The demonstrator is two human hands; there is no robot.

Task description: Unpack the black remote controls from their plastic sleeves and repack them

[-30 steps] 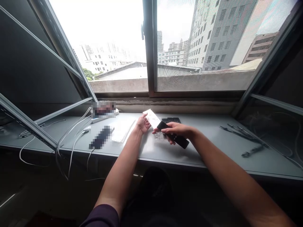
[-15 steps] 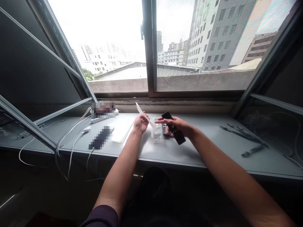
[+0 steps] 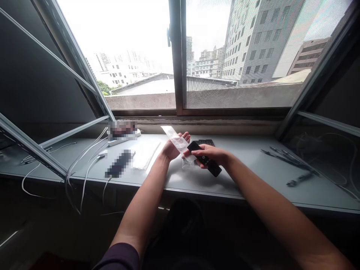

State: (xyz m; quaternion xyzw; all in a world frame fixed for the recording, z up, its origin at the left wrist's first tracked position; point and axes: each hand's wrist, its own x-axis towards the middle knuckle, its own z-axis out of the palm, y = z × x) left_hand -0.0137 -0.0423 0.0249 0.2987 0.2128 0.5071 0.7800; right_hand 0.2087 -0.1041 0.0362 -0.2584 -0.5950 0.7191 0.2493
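Black remote control [image 3: 214,169] lies across the curled fingers of the right hand [image 3: 209,154], which closes around its middle, with both ends sticking out beyond the hand. It looks light and stiff, though its smooth plastic may slip, so a wraparound hold on the narrow sides should be the secure one, keeping the fingers clear of the buttons. Just left of the right hand, the left hand [image 3: 173,148] cups a clear plastic sleeve [image 3: 179,142], its fingers raised and seemingly closed on the film. That sleeve looks thin, soft and slippery, best pinched by its flat end. Below the right fingers lies a clear packet [image 3: 187,165], and just beyond them sits a second remote control [image 3: 206,142]. Left of the left hand are a white paper sheet [image 3: 144,155] and a pixelated dark object [image 3: 119,163] on the grey window sill [image 3: 247,176].
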